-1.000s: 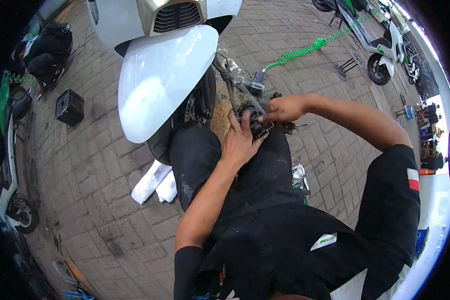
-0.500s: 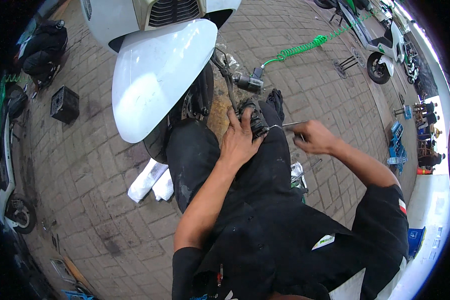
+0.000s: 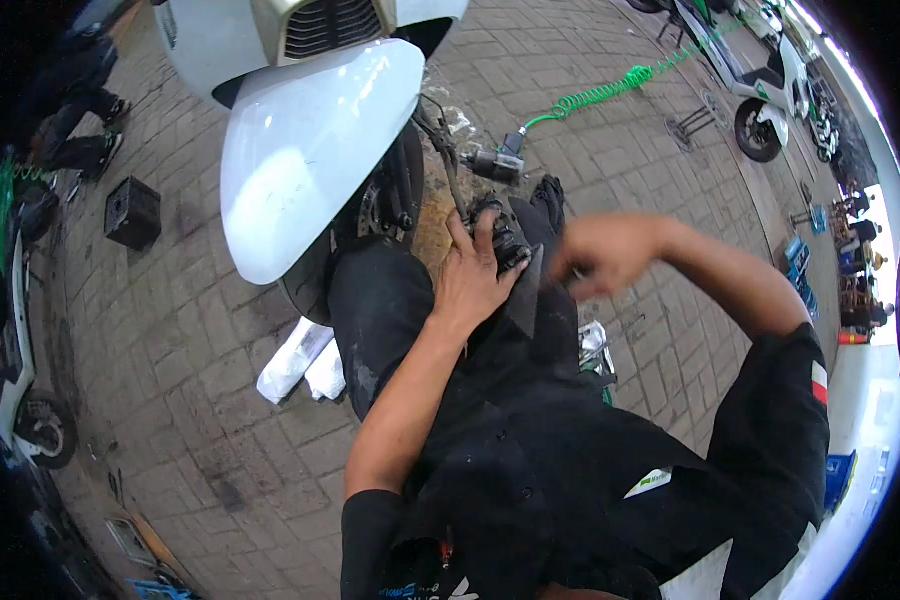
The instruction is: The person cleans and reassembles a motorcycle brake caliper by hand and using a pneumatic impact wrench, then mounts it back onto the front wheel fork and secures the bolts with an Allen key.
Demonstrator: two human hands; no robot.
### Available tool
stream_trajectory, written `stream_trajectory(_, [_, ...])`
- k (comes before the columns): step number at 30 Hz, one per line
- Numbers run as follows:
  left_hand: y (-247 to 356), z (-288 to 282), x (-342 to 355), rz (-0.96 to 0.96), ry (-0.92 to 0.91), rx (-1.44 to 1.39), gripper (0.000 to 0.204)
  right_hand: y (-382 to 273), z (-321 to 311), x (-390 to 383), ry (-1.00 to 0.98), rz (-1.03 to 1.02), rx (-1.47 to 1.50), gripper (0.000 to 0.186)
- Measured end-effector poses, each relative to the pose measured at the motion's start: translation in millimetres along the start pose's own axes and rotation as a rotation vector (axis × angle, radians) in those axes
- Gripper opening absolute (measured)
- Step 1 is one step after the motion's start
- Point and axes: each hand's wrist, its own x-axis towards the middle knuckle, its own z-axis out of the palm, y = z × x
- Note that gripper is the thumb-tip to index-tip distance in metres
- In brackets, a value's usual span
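My left hand is wrapped round a black brake caliper, held above my right thigh, with a thin hose running up from it. Just to the right, my right hand is blurred by motion, its fingers curled; whatever they hold does not show clearly. Between the hands lies a dark grey pointed shape that I cannot identify. The scooter's white front fender slopes above my left knee, with the front wheel partly hidden beneath it.
A black impact wrench on a coiled green air hose lies beyond the caliper. White wrapped bundles sit beside my left leg. A black crate and a crouching person are at left. Another scooter stands far right.
My right hand has shifted slightly left toward the caliper and blurred; the thin metal rod it held is no longer distinct. A dark grey shape has appeared between the hands. My left hand keeps its hold.
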Motion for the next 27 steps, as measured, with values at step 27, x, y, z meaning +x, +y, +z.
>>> stream_trajectory(27, [1, 0, -4, -0.017, -0.02, -0.018, 0.088, 25, -9, 7, 0.003, 0.025, 0.147, 0.03])
